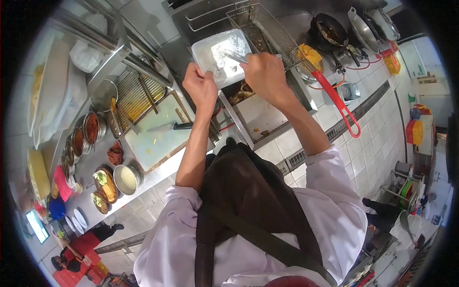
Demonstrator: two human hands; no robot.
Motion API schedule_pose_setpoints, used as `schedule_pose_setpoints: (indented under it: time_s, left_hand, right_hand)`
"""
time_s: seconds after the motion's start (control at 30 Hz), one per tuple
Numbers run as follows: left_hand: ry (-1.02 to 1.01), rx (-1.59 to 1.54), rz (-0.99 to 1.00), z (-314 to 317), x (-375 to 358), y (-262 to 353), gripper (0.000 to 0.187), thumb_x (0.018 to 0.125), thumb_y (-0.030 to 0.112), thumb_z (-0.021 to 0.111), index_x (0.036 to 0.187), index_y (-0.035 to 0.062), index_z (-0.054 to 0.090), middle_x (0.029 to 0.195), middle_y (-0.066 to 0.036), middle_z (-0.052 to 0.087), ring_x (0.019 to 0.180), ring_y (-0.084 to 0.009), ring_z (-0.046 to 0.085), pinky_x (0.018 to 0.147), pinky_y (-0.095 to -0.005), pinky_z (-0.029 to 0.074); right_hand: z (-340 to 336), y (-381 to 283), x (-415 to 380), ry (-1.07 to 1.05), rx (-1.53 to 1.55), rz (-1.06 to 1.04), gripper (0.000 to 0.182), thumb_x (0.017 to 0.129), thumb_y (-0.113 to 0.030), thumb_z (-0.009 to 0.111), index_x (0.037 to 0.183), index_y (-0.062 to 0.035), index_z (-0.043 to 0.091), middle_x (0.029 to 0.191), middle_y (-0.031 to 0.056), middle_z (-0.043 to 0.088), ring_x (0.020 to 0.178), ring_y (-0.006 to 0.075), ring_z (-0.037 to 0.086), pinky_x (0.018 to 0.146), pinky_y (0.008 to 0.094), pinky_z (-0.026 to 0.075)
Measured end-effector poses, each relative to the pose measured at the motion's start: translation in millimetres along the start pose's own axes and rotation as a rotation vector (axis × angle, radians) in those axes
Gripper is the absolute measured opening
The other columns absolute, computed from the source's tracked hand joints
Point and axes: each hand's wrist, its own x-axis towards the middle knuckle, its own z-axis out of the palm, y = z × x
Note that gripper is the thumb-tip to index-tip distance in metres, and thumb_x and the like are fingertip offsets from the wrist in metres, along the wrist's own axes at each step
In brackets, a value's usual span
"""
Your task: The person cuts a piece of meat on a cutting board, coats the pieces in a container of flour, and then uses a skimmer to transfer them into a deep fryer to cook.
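My left hand is closed at the lower left corner of a white rectangular container, its fingers wrapped on the rim. White batter-like stuff lies inside the container. My right hand is closed around metal tongs, whose ends reach into the container from the right. The container is tilted over the fryer area. Just behind my right hand is a wire fryer basket with a red handle. Below the container, dark pieces show in an open metal compartment.
At left a knife rests on a cutting board. Near it are a pot of pale liquid, sauce bowls and a wire rack. Pans stand at upper right. A person in red is at lower left.
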Motion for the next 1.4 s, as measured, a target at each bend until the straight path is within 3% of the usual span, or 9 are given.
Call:
schedule_pose_setpoints:
  time_s: [0.1, 0.23, 0.27, 0.37, 0.53, 0.7, 0.8, 1.1, 1.4]
  left_hand:
    - [-0.04, -0.019, -0.069, 4, -3, 7, 0.021, 0.066, -0.004, 0.051, 0.063, 0.0039, 0.032, 0.057, -0.001, 0.03, 0.055, -0.0102, 0.031, 0.049, -0.0278, 0.028]
    - [-0.023, -0.034, -0.03, 12, -4, 11, 0.017, 0.066, -0.005, 0.052, 0.063, 0.0017, 0.036, 0.052, -0.005, 0.032, 0.05, -0.0115, 0.033, 0.046, -0.0293, 0.03]
    - [-0.019, -0.021, -0.012, 13, -7, 16, 0.018, 0.066, -0.005, 0.052, 0.063, 0.0017, 0.036, 0.052, -0.005, 0.031, 0.05, -0.0113, 0.033, 0.046, -0.0293, 0.03]
    - [-0.02, -0.022, -0.006, 15, -9, 14, 0.018, 0.066, -0.005, 0.052, 0.063, 0.0019, 0.035, 0.052, -0.005, 0.032, 0.05, -0.0112, 0.032, 0.046, -0.0294, 0.03]
    - [-0.027, -0.014, -0.005, 19, -7, 10, 0.02, 0.066, -0.006, 0.053, 0.063, 0.0022, 0.034, 0.052, -0.006, 0.031, 0.05, -0.0116, 0.032, 0.046, -0.0303, 0.03]
    - [-0.046, -0.089, -0.004, 28, -11, 12, 0.023, 0.065, -0.007, 0.051, 0.062, 0.0045, 0.031, 0.058, 0.001, 0.028, 0.054, -0.0081, 0.028, 0.048, -0.0267, 0.024]
    - [-0.047, -0.069, 0.0, 26, -9, 10, 0.023, 0.064, -0.007, 0.051, 0.062, 0.0047, 0.031, 0.058, 0.001, 0.028, 0.055, -0.0079, 0.028, 0.049, -0.026, 0.025]
    - [-0.017, 0.003, -0.026, 26, 6, -9, 0.022, 0.064, -0.006, 0.051, 0.062, 0.0041, 0.032, 0.058, 0.0, 0.031, 0.055, -0.01, 0.03, 0.05, -0.027, 0.028]
    - [-0.022, -0.082, -0.039, 50, 7, 1, 0.021, 0.064, -0.004, 0.052, 0.062, 0.0037, 0.032, 0.057, 0.0, 0.03, 0.055, -0.0102, 0.03, 0.049, -0.0271, 0.028]
  right_hand:
    - [-2, 3, 1, -0.029, 0.007, 0.012, 0.022, 0.076, -0.018, 0.065, 0.064, -0.0003, 0.061, 0.065, 0.0209, 0.061, 0.063, 0.0361, 0.063, 0.058, 0.0443, 0.049]
    - [24, 2, 6, -0.122, -0.09, 0.034, 0.019, 0.074, -0.015, 0.064, 0.063, -0.0006, 0.06, 0.065, 0.0212, 0.061, 0.062, 0.036, 0.063, 0.056, 0.0445, 0.049]
    - [28, 3, 7, -0.074, -0.106, 0.015, 0.01, 0.068, -0.009, 0.058, 0.066, -0.0024, 0.066, 0.069, 0.0186, 0.065, 0.065, 0.03, 0.067, 0.06, 0.0376, 0.053]
    - [43, 14, 4, 0.023, -0.007, -0.05, 0.019, 0.074, -0.015, 0.064, 0.062, 0.0001, 0.06, 0.064, 0.0219, 0.06, 0.061, 0.0357, 0.063, 0.057, 0.043, 0.05]
    - [33, 10, 4, -0.016, 0.001, 0.019, 0.014, 0.071, -0.01, 0.061, 0.062, -0.0003, 0.06, 0.062, 0.0215, 0.06, 0.06, 0.0355, 0.062, 0.057, 0.0432, 0.05]
    - [45, 7, 13, 0.006, -0.01, 0.048, 0.013, 0.07, -0.008, 0.057, 0.062, 0.0002, 0.061, 0.06, 0.0214, 0.059, 0.059, 0.0358, 0.062, 0.057, 0.0441, 0.05]
    - [42, 7, 13, -0.029, -0.047, 0.076, 0.01, 0.069, -0.01, 0.059, 0.067, -0.0019, 0.065, 0.068, 0.0183, 0.065, 0.067, 0.0325, 0.066, 0.063, 0.0398, 0.053]
    - [-3, 19, -6, 0.051, 0.046, 0.019, 0.021, 0.076, -0.018, 0.066, 0.066, 0.0002, 0.062, 0.059, 0.0214, 0.058, 0.057, 0.0369, 0.061, 0.056, 0.0454, 0.048]
    - [-4, 21, 2, -0.09, -0.121, 0.095, 0.022, 0.078, -0.02, 0.065, 0.069, 0.0002, 0.062, 0.064, 0.0203, 0.062, 0.063, 0.0356, 0.064, 0.059, 0.0431, 0.051]
